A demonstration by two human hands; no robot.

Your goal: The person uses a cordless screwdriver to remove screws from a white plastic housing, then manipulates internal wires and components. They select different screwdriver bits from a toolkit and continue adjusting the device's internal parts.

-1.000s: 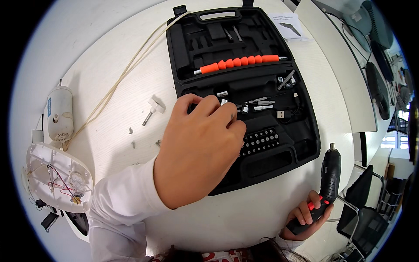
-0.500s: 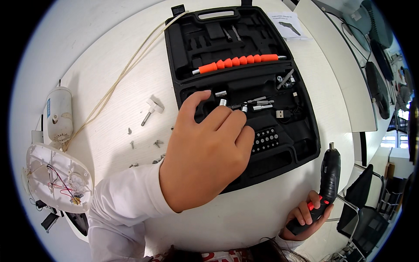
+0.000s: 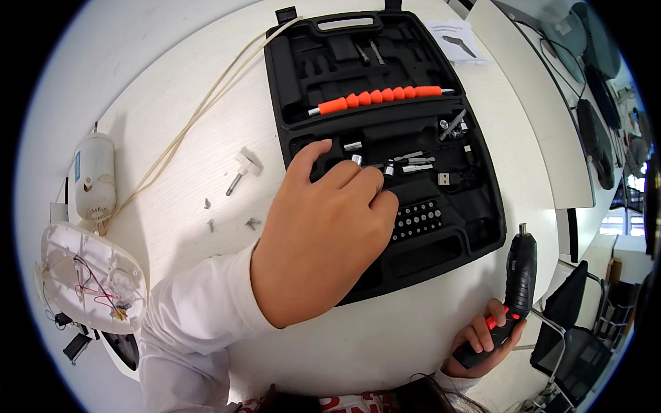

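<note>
My left hand [image 3: 327, 237] is over the lower half of an open black tool case [image 3: 427, 258]. Its outer finger sticks out while the others curl down, their tips hidden under the hand, so whatever they pinch is out of sight. Near these fingers lie silver sockets [image 3: 352, 146] and several loose bits [image 3: 416, 167]. A block of small screwdriver bits [image 3: 416, 220] sits just right of the hand. At the lower right my right hand [image 3: 490, 334] is wrapped round the handle of a black cordless screwdriver [image 3: 521, 272] with red buttons, its tip pointing up.
An orange flexible shaft [image 3: 382, 97] lies across the case. Left of it are a white knob with a metal shaft [image 3: 242, 171], loose screws [image 3: 253, 223], a pale cord [image 3: 172, 146], a white motor housing [image 3: 95, 175] and an opened white cover with wires [image 3: 93, 275]. A leaflet [image 3: 458, 43] lies far right.
My left hand has shifted very slightly down and left, still over the case. The right hand and screwdriver have stayed in place.
</note>
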